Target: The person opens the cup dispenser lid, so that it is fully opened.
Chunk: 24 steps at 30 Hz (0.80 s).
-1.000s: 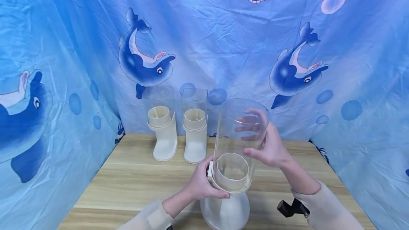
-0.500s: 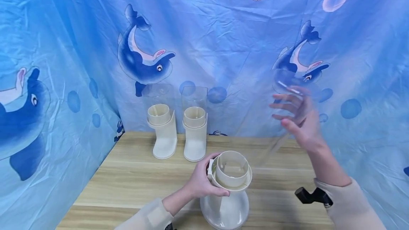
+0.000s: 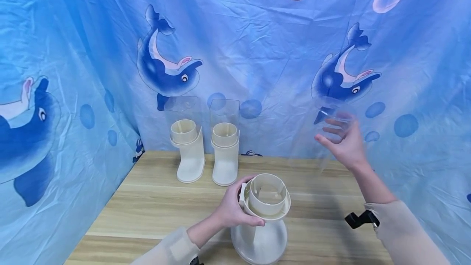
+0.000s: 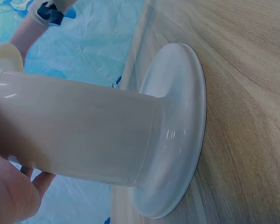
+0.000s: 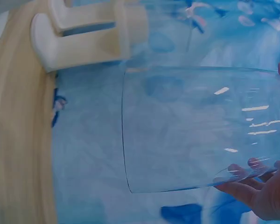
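Clear tube [image 5: 191, 130] held in air above desk [image 3: 147, 207], apart from near white stand [image 3: 268, 211]. Right grip [image 3: 344, 140] spread wide, thumb and fingers curled round tube. Left grip [image 3: 235, 207] wrapped round stand's upper part, steadying it upright, apparently. Progress: near stand bare, tube off; two back stands [image 3: 225, 162] look complete, tubes on. Left, probably: placing loose tube (fit or set aside, can't tell).

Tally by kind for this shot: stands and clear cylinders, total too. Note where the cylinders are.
Pale stands: 3
Clear cylinders: 3 (2 on the rear stands, 1 in the right hand)
Total: 6
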Each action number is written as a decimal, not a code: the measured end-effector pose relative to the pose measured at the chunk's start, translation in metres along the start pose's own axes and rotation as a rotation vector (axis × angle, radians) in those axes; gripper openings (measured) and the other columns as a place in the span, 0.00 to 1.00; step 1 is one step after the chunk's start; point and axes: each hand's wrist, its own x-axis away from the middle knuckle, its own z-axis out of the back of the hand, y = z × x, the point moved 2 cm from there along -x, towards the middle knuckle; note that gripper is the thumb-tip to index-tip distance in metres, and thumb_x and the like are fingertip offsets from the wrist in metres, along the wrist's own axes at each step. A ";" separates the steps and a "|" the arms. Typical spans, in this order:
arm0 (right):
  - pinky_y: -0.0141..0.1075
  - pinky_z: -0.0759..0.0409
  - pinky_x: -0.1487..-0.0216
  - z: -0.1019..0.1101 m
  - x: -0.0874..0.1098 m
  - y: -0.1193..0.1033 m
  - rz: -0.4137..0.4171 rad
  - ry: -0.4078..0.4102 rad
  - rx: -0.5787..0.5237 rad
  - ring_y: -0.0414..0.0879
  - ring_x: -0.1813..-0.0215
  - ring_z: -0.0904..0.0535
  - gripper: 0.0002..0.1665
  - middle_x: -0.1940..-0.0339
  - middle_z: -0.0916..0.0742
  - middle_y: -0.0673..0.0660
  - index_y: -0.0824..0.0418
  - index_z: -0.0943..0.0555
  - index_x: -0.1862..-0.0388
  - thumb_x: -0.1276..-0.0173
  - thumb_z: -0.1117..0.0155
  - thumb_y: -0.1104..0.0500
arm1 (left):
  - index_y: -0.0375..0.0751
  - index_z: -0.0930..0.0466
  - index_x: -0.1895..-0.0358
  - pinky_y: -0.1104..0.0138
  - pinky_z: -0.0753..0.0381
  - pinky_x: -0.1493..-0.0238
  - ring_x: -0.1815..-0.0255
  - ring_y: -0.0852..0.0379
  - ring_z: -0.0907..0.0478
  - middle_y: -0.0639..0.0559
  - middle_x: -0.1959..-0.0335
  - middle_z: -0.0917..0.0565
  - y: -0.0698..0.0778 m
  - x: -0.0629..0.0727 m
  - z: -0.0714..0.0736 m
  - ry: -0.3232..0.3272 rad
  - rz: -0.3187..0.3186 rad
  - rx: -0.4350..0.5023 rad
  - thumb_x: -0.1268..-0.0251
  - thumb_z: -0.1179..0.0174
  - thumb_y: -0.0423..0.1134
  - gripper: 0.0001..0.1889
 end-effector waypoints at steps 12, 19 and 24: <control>0.15 0.22 0.55 -0.016 0.008 0.080 -0.201 -0.015 0.194 0.72 0.32 0.20 0.63 0.29 0.22 0.73 0.64 0.48 0.20 0.40 0.15 0.50 | 0.40 0.30 0.25 0.63 0.15 0.34 0.38 0.53 0.16 0.35 0.36 0.16 0.001 -0.002 -0.001 -0.004 -0.022 -0.007 0.68 0.13 0.31 0.56; 0.51 0.14 0.38 -0.028 0.022 0.113 -0.267 -0.035 0.229 0.70 0.32 0.21 0.67 0.29 0.23 0.72 0.63 0.48 0.19 0.42 0.14 0.46 | 0.42 0.29 0.25 0.64 0.16 0.33 0.38 0.51 0.16 0.35 0.36 0.17 -0.001 0.000 0.000 0.001 0.006 0.010 0.67 0.13 0.30 0.56; 0.64 0.18 0.34 -0.036 0.033 0.126 -0.290 -0.037 0.225 0.72 0.31 0.21 0.68 0.28 0.25 0.73 0.64 0.48 0.19 0.45 0.12 0.47 | 0.41 0.30 0.25 0.64 0.17 0.32 0.38 0.56 0.17 0.37 0.35 0.16 -0.001 0.002 0.000 -0.002 0.002 0.008 0.67 0.13 0.30 0.55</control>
